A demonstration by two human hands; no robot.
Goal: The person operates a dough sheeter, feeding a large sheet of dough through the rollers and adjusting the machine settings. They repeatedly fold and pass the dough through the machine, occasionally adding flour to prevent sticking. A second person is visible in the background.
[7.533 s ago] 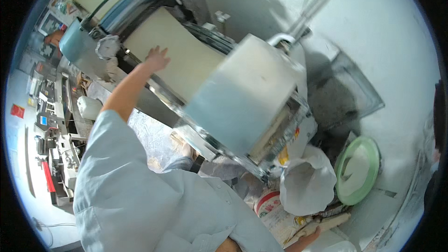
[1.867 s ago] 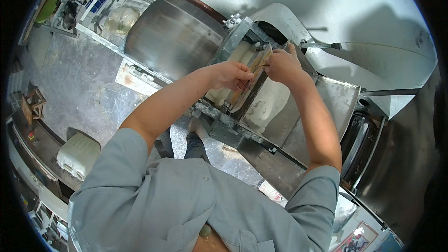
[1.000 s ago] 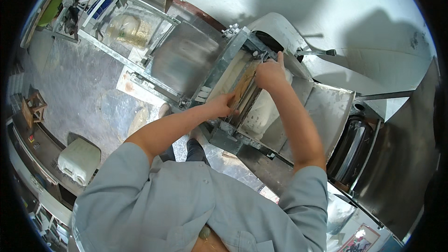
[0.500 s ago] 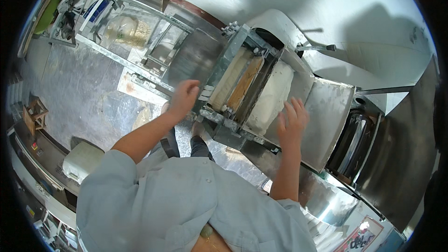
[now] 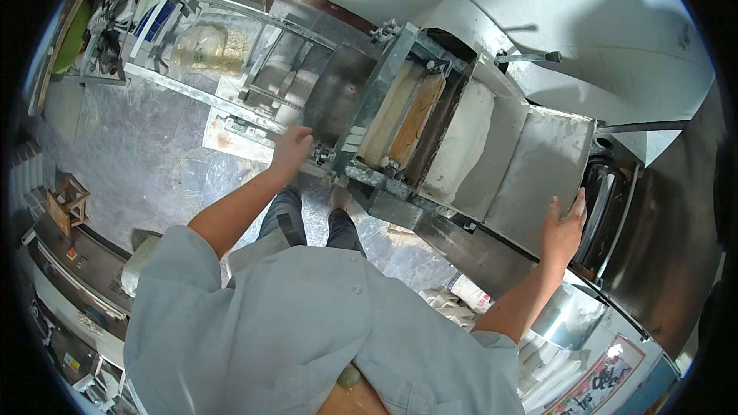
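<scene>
In front of me stands a metal roller machine with a green-grey frame (image 5: 373,100). Between its sides lie a pale roller (image 5: 392,115) and a brown wooden strip (image 5: 417,121). A pale, floury mass that looks like dough (image 5: 463,142) sits in the trough beside them. My left hand (image 5: 290,151) is by the machine's left end, near the dark metal sheet (image 5: 338,92). Its fingers are curled, and whatever they may hold is hidden. My right hand (image 5: 563,232) is at the right edge of the metal tray (image 5: 542,173), with fingers apart and nothing in them.
On the left, a metal frame (image 5: 200,88) carries a bag of pale strands like noodles (image 5: 223,50). A small wooden stool (image 5: 68,204) stands on the floor. A dark roll (image 5: 600,211) lies right of the tray. Below it are a shiny metal drum (image 5: 569,315) and white sacks (image 5: 469,292).
My right hand has moved right, from above the trough to the tray's far right edge. My left hand has shifted slightly left, away from the machine's frame. The view has shifted a little.
</scene>
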